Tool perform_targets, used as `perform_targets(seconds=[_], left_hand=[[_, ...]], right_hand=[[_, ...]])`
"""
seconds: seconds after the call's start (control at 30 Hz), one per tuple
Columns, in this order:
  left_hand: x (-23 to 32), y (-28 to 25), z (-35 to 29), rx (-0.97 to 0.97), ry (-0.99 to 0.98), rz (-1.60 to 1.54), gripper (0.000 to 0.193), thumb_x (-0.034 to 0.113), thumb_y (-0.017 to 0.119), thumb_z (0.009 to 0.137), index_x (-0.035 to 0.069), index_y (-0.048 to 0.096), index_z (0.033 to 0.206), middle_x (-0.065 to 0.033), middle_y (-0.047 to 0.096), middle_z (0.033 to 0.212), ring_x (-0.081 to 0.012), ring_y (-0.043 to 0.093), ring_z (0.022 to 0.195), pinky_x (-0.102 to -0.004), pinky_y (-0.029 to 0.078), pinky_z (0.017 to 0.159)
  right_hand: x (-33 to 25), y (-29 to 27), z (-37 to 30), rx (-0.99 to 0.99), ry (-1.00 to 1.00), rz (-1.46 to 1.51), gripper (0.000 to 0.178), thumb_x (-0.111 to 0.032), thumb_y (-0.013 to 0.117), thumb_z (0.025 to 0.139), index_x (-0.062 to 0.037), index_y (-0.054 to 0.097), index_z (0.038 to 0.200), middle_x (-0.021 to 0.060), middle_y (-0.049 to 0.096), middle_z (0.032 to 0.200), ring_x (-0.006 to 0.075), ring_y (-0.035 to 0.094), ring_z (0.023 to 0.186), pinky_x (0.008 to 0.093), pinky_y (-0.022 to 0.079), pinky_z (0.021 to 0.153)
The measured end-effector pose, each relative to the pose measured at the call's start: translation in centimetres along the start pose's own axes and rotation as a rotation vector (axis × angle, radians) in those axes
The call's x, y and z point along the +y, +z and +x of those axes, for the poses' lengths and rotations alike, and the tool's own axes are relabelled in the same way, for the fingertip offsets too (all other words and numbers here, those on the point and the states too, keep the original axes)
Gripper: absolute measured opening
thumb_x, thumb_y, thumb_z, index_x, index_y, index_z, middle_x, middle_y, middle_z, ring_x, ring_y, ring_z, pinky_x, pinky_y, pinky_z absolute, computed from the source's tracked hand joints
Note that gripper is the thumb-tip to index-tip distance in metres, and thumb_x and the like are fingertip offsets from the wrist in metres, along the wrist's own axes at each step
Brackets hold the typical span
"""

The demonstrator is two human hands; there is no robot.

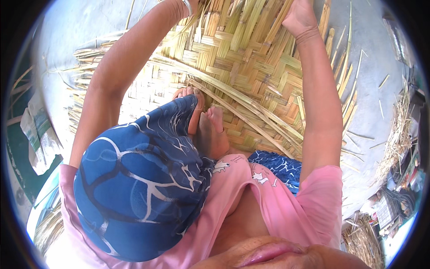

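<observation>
The left grip [194,7], just beyond a pale bangle [187,5], was at the mat's far part; the upper edge cut it off, so whether its fingers were apart, together or clamped on a strip could not be made out. The right grip [300,18] was by the long strips [272,33] rising on its left; its fingertips ran out of view too, leaving their closure unclear. The woven mat [275,87] spread between the two grips and toward the body, its uneven strip ends fanning out beyond both forearms. Nearer the body than either grip, a bundle of loose strips [215,79] slanted across the weave. Closer still, between the forearms, were a foot in an orange-brown sandal [196,114] and a bare-looking foot [216,117]. Blue patterned cloth [143,179] covered a raised knee, nearer the body than the left grip. Scattered straw [396,139] lay on the grey floor [369,101], outward from the right grip.
</observation>
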State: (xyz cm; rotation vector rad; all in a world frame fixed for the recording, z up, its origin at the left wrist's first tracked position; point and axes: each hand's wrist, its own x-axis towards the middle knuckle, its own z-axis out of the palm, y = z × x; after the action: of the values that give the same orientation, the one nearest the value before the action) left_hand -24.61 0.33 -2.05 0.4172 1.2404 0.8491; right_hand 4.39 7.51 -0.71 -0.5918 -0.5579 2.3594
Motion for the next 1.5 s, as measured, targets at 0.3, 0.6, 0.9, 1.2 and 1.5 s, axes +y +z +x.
perform_targets(seconds=[0.3, 0.6, 0.9, 1.2, 1.5], left_hand=[[-0.3, 0.8, -1.2, 0.087, 0.073, -0.021, 0.028, 0.025, 0.057, 0.104, 0.002, 0.071, 0.115, -0.0124, 0.076, 0.098, -0.0236, 0.075, 0.082, -0.0444, 0.064, 0.070], [-0.8, -1.4, -0.7, 0.021, 0.102, -0.002, 0.023, 0.018, 0.057, 0.102, 0.001, 0.073, 0.107, -0.0105, 0.076, 0.093, -0.0205, 0.074, 0.083, -0.0384, 0.063, 0.072], [0.7, 2.5, -3.6, 0.192, 0.056, 0.043, 0.028, 0.021, 0.060, 0.101, 0.002, 0.069, 0.118, -0.0124, 0.075, 0.103, -0.0228, 0.074, 0.093, -0.0417, 0.063, 0.081], [1.2, 2.3, -4.4, 0.223, 0.080, 0.105, 0.027, 0.022, 0.065, 0.098, 0.004, 0.066, 0.119, -0.0094, 0.073, 0.101, -0.0196, 0.073, 0.091, -0.0450, 0.065, 0.077], [1.7, 2.3, -5.6, 0.155, 0.063, 0.171, 0.039, 0.022, 0.062, 0.102, 0.009, 0.053, 0.137, -0.0080, 0.070, 0.117, -0.0182, 0.071, 0.101, -0.0439, 0.065, 0.082]], right_hand=[[-2.1, 4.9, -1.0, 0.049, -0.032, -0.054, 0.067, -0.068, 0.038, 0.103, -0.0104, 0.068, 0.116, 0.0098, 0.074, 0.096, 0.0281, 0.071, 0.085, 0.0444, 0.061, 0.076], [0.6, -2.7, 2.7, 0.120, 0.005, -0.119, 0.050, -0.057, 0.046, 0.106, -0.0148, 0.069, 0.121, 0.0033, 0.073, 0.106, 0.0210, 0.070, 0.086, 0.0408, 0.061, 0.070], [0.0, 2.0, -0.8, 0.221, -0.165, -0.448, 0.041, -0.014, 0.071, 0.098, -0.0025, 0.058, 0.135, 0.0104, 0.067, 0.131, 0.0232, 0.066, 0.119, 0.0407, 0.053, 0.105], [-1.0, 1.0, -1.8, 0.037, -0.268, -0.307, 0.036, -0.004, 0.066, 0.096, -0.0033, 0.061, 0.131, 0.0093, 0.067, 0.128, 0.0234, 0.066, 0.117, 0.0433, 0.053, 0.105], [-3.2, 6.7, -2.3, -0.102, -0.082, -0.058, 0.038, -0.035, 0.057, 0.104, -0.0023, 0.067, 0.120, 0.0172, 0.070, 0.117, 0.0299, 0.067, 0.106, 0.0486, 0.055, 0.096]])
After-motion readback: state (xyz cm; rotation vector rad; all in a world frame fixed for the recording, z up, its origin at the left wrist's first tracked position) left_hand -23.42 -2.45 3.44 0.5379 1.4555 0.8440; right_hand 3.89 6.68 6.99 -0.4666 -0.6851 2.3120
